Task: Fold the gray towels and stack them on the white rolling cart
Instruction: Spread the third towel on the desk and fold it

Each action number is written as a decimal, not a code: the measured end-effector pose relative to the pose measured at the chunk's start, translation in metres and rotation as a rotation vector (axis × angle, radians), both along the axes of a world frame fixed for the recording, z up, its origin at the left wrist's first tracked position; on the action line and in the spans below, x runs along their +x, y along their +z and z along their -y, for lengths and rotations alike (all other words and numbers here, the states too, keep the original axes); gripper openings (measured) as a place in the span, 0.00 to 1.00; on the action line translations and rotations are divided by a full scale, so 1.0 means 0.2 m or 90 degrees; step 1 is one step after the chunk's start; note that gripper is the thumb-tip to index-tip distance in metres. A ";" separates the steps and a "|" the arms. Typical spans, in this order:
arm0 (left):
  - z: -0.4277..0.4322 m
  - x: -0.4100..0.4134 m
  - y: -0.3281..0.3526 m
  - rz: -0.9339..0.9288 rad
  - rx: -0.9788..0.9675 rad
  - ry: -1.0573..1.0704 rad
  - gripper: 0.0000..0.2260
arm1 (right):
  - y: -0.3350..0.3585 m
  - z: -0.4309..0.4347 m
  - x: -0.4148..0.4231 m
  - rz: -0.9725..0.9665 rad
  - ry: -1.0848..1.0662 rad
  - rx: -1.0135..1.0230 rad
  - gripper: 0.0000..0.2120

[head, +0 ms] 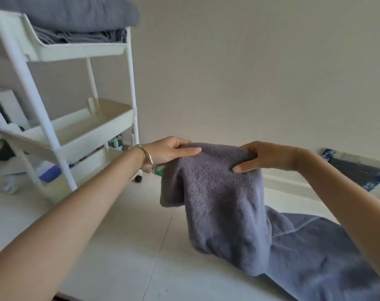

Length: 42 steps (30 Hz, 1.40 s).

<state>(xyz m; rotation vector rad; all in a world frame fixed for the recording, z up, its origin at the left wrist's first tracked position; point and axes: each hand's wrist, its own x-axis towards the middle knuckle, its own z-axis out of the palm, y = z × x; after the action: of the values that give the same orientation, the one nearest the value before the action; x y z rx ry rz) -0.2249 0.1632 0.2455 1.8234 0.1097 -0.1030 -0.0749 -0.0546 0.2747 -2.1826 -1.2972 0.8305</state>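
A gray towel [223, 205] hangs doubled over in mid-air above the white floor. My left hand [169, 151] grips its upper left corner, thumb on the near side. My right hand [265, 157] pinches the upper right corner, thumb pressed into the cloth. The towel's lower part trails down onto the floor at the right [315, 253]. The white rolling cart [80, 51] stands at the left. Folded gray towels [76, 16] are stacked on its top shelf.
The cart's middle shelf [93, 127] holds nothing that I can see. Small items and a blue object [51, 173] sit on its bottom shelf. A plain wall runs behind. A dark blue patterned mat [358, 170] lies at the far right.
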 end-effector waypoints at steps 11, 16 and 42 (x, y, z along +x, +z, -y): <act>-0.02 -0.06 0.40 0.070 0.016 -0.047 0.14 | 0.24 0.02 -0.11 -0.292 0.092 0.171 0.25; -0.20 0.14 -0.19 -0.125 0.447 0.003 0.17 | -0.33 -0.16 -0.02 -0.172 -0.056 -0.011 0.12; 0.71 0.73 -1.25 -0.049 0.357 -0.082 0.12 | -1.26 0.69 0.43 -0.102 -0.549 -0.010 0.08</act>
<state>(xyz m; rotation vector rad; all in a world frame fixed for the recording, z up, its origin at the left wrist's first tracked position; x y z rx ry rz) -0.0794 0.0203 -0.0041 2.3867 0.0798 -0.2542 0.0112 -0.1924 0.0234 -2.2985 -0.1930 0.6203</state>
